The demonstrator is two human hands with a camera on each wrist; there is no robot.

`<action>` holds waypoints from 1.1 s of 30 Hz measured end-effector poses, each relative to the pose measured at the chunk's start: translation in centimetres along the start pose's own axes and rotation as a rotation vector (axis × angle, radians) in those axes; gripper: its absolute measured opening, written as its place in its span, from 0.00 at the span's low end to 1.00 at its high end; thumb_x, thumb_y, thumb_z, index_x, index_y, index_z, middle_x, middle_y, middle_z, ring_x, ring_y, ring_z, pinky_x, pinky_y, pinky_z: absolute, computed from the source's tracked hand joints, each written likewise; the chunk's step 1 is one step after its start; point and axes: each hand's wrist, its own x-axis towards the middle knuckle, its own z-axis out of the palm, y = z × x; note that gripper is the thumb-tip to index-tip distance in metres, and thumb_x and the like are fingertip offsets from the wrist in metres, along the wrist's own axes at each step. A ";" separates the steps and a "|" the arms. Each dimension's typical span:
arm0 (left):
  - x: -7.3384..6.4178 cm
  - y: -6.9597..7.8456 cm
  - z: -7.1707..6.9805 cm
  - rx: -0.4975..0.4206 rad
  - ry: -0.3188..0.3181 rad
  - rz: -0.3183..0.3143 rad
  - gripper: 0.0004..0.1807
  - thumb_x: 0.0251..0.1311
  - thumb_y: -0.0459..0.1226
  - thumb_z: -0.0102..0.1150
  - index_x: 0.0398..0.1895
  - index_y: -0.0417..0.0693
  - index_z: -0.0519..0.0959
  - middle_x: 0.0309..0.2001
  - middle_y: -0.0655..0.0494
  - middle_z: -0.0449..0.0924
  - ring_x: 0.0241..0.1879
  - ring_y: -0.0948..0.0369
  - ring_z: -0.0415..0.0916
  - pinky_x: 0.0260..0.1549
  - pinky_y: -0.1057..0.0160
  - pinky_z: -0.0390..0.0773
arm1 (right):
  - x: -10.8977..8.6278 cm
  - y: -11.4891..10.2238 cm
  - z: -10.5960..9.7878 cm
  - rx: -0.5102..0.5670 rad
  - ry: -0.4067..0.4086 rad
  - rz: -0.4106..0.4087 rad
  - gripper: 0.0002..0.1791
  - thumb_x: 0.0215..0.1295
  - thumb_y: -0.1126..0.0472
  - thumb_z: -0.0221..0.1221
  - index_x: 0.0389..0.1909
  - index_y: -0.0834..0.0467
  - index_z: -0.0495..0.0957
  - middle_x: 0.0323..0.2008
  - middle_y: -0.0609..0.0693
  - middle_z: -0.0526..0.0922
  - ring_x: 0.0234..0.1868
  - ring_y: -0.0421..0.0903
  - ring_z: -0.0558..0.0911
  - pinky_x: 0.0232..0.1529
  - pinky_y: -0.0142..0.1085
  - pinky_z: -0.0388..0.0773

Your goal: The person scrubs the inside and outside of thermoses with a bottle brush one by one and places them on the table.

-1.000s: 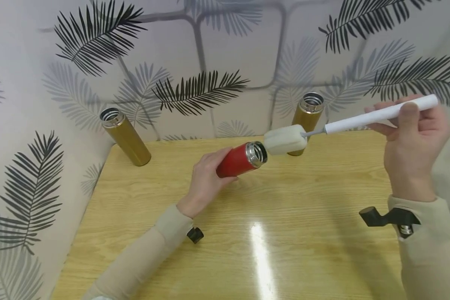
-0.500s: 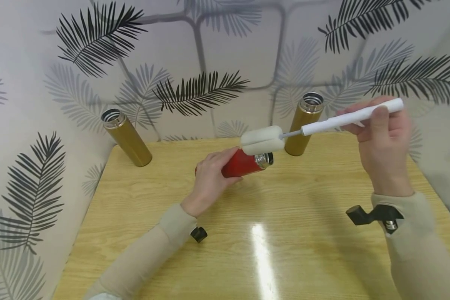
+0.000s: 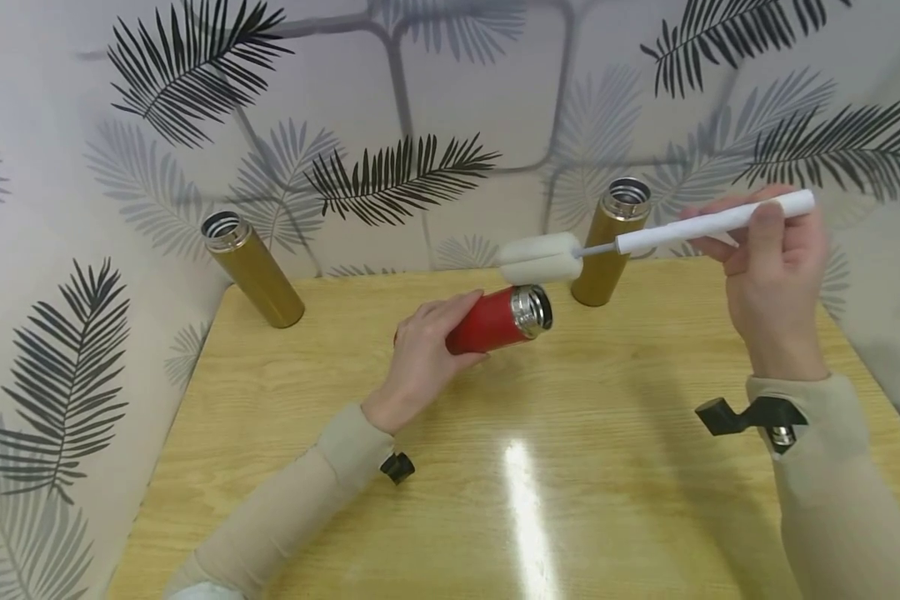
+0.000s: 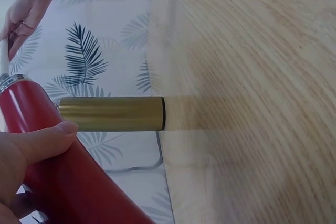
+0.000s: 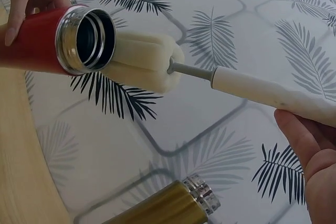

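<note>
A red thermos bottle with a bare metal neck is gripped in my left hand, tilted so its open mouth points right. My right hand holds a sponge bottle brush by its white handle. The brush's cream sponge head is just above and behind the bottle's mouth in the head view, outside the bottle. In the right wrist view the sponge lies partly behind the metal neck. The left wrist view has my thumb across the red bottle.
One gold thermos bottle stands lidless at the table's back left. Another gold bottle stands lidless at the back right, partly behind the brush. The wooden table meets a leaf-patterned wall at the back.
The brush and my right hand have moved left, taking the sponge from in front of the bottle's mouth to above it. The sponge dipped over the red bottle, then rose slightly. The left hand shifted slightly right.
</note>
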 end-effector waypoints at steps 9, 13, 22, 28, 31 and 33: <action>-0.5 0.1 -0.1 -0.021 -0.003 -0.007 0.44 0.50 0.39 0.84 0.73 0.52 0.74 0.66 0.50 0.80 0.62 0.47 0.77 0.59 0.39 0.75 | -0.6 -0.2 -1.3 -0.128 0.022 0.006 0.08 0.78 0.69 0.52 0.45 0.73 0.70 0.40 0.70 0.81 0.43 0.63 0.87 0.46 0.47 0.87; -0.4 0.0 -0.3 -0.029 0.003 -0.021 0.45 0.50 0.40 0.83 0.74 0.51 0.73 0.67 0.50 0.79 0.62 0.48 0.77 0.61 0.41 0.74 | -0.9 -0.4 -1.8 -0.239 0.040 0.009 0.06 0.79 0.70 0.51 0.42 0.71 0.70 0.37 0.69 0.82 0.40 0.60 0.88 0.45 0.45 0.87; 0.1 -0.6 -0.6 -0.036 0.016 -0.093 0.46 0.52 0.41 0.82 0.75 0.51 0.72 0.68 0.50 0.78 0.63 0.47 0.76 0.63 0.42 0.74 | -2.2 -0.2 -2.0 -0.153 -0.022 0.011 0.09 0.76 0.71 0.55 0.41 0.77 0.69 0.36 0.70 0.85 0.39 0.61 0.89 0.45 0.47 0.87; 0.5 -0.6 -0.7 -0.007 0.007 -0.101 0.45 0.52 0.41 0.82 0.75 0.52 0.72 0.68 0.51 0.78 0.63 0.47 0.76 0.60 0.40 0.75 | -1.9 -0.2 -1.9 -0.092 -0.036 0.027 0.08 0.76 0.73 0.54 0.42 0.77 0.69 0.36 0.71 0.85 0.39 0.63 0.89 0.45 0.48 0.87; 0.8 -0.6 -0.8 0.019 0.011 -0.103 0.45 0.53 0.42 0.82 0.75 0.51 0.72 0.67 0.50 0.79 0.61 0.47 0.77 0.58 0.40 0.75 | -1.6 -0.4 -1.8 -0.065 -0.045 0.040 0.09 0.77 0.72 0.53 0.44 0.78 0.69 0.37 0.71 0.84 0.40 0.63 0.88 0.46 0.50 0.87; 0.9 -0.5 -0.8 0.034 0.006 -0.113 0.45 0.53 0.42 0.82 0.75 0.52 0.72 0.67 0.50 0.79 0.61 0.47 0.77 0.58 0.40 0.76 | -1.5 -0.5 -1.6 -0.037 -0.056 0.058 0.09 0.77 0.72 0.53 0.45 0.78 0.68 0.37 0.72 0.84 0.40 0.64 0.88 0.46 0.51 0.87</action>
